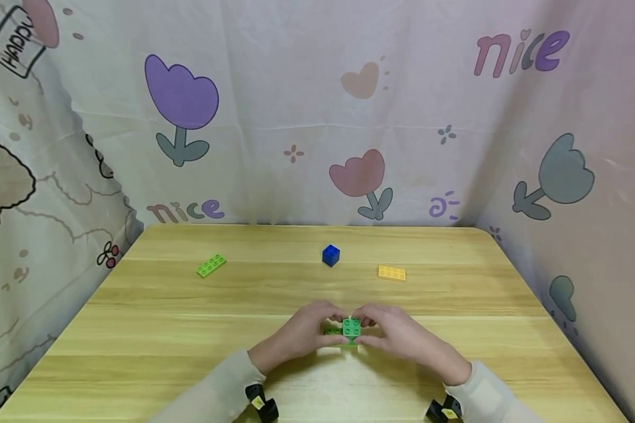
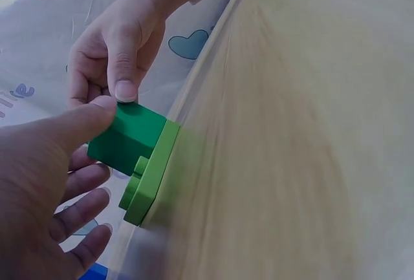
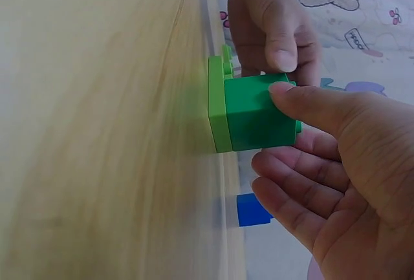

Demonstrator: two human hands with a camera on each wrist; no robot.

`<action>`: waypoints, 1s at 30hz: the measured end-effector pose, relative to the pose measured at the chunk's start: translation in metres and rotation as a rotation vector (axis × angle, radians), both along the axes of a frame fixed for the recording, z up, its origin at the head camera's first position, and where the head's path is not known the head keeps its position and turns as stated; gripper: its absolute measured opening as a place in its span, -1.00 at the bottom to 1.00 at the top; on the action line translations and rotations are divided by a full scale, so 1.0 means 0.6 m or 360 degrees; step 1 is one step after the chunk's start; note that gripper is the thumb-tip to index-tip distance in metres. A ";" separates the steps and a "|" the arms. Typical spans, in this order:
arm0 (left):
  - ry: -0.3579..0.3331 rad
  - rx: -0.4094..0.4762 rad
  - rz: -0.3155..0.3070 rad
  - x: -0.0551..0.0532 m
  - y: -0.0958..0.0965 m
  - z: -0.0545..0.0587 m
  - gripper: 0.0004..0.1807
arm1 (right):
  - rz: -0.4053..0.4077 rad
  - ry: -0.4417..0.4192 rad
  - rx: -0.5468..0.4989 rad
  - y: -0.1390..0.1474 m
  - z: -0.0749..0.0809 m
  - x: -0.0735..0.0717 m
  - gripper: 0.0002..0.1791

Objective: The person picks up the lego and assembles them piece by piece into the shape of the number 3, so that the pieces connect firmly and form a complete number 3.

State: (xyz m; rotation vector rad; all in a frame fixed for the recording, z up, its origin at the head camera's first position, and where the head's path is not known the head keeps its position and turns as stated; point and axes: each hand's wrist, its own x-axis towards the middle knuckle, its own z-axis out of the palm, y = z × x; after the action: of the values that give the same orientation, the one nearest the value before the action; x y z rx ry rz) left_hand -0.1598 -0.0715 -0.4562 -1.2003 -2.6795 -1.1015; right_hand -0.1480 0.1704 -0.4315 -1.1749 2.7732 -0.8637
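On the bench point(image 1: 164, 329), left grip point(image 1: 308, 330) and right grip point(image 1: 400, 332), closed to block width, pinch the green block point(image 1: 351, 328) atop the lime brick point(image 2: 157, 175). Uneven pressing could tilt it.

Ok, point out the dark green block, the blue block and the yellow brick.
Dark green block point(image 3: 257, 119): right wrist view, on its broad, flat side face.
Blue block point(image 1: 330, 256): head view, on the middle of its visible surface.
Yellow brick point(image 1: 391, 272): head view, on its studded top.
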 end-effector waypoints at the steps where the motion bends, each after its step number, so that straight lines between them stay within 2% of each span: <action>1: 0.0010 -0.0001 0.0000 0.000 0.000 0.000 -0.54 | 0.0001 -0.0001 0.0000 0.000 0.000 0.000 -0.64; 9: 0.0034 0.0021 -0.0007 0.001 0.000 -0.007 -0.61 | -0.0026 -0.0014 0.0043 -0.002 0.003 0.001 -0.60; 16: 0.0068 -0.0007 -0.0002 0.003 0.003 -0.004 -0.66 | -0.0194 -0.0088 0.0046 0.009 0.010 -0.003 -0.41; 30: 0.0120 -0.0067 0.0034 0.004 0.004 -0.003 -0.60 | -0.0432 0.0105 -0.0013 0.056 0.005 -0.051 -0.43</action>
State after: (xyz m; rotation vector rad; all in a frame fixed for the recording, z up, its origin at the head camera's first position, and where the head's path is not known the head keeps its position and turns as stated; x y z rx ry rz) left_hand -0.1572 -0.0693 -0.4578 -1.1915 -2.6653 -0.9814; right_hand -0.1785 0.2042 -0.4282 -0.8539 3.0342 -0.8677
